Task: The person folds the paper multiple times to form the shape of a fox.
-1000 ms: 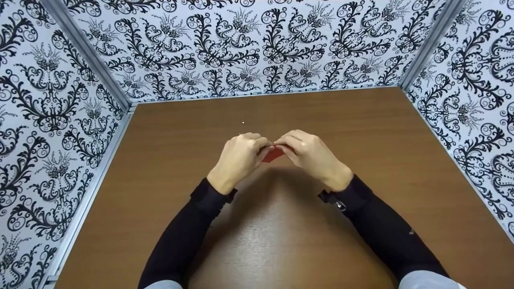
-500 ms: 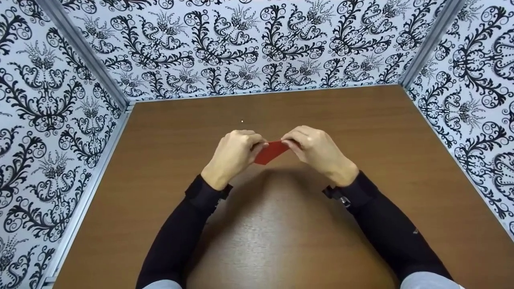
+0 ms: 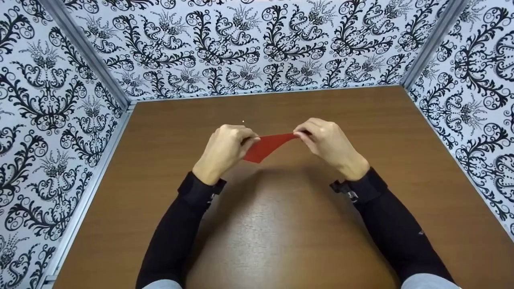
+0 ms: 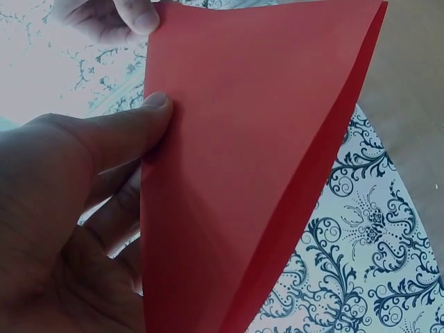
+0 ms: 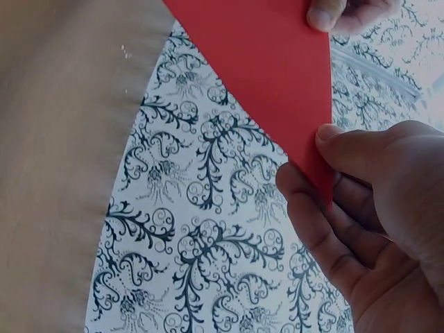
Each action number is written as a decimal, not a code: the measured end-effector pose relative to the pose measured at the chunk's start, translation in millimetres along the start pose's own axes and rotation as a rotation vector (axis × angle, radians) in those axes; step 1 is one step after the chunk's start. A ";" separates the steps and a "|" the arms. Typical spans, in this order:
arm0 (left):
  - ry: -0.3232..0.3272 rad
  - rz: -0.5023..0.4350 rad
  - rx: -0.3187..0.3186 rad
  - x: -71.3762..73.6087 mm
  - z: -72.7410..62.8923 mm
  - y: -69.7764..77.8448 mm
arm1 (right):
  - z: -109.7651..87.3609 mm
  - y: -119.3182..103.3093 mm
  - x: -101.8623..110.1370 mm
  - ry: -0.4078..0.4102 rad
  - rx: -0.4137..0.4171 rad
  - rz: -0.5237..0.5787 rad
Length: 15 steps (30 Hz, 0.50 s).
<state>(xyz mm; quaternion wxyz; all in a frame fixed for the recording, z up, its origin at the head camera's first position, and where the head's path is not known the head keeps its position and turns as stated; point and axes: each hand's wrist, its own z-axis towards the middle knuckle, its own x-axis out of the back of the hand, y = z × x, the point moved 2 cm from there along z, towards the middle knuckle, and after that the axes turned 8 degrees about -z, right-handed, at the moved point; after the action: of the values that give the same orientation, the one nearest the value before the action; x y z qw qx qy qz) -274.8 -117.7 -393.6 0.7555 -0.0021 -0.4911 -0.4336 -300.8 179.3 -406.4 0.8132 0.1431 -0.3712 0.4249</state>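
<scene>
A sheet of red paper [image 3: 265,147], folded over on itself, is held up above the table between both hands. In the left wrist view its two layers part slightly along the slanted edge. My left hand [image 3: 225,149] pinches the straight folded edge, thumb on the near face and fingers behind. My right hand [image 3: 331,146] pinches the narrow pointed corner between thumb and fingers, as the right wrist view shows. The paper's far corner hangs below the left fingers in the head view.
A brown wooden table [image 3: 257,241] lies beneath the hands. Walls with black scroll patterns [image 3: 257,48] enclose it at the back and both sides, with grey metal posts [image 3: 84,52] at the corners. A tiny white speck [image 3: 243,121] lies on the table beyond the left hand.
The hands have moved apart, left hand leftward and right hand rightward, both rising a little in view. Much more of the red paper now shows between them.
</scene>
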 end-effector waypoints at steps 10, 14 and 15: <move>0.027 -0.003 -0.002 7.7 1.9 -4.4 | 1.0 8.8 13.3 0.016 -0.029 -0.038; 0.044 -0.003 0.002 11.5 -0.4 -7.1 | 0.4 11.5 16.5 0.030 -0.039 -0.061; 0.050 -0.001 0.005 12.4 -1.2 -7.7 | 0.0 12.6 16.8 0.033 -0.041 -0.066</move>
<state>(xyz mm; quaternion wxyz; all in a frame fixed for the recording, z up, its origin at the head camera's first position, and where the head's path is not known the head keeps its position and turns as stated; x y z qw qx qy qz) -277.2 -131.1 -388.3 0.7673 0.0107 -0.4732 -0.4326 -304.8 196.7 -395.2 0.8356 0.1314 -0.3612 0.3925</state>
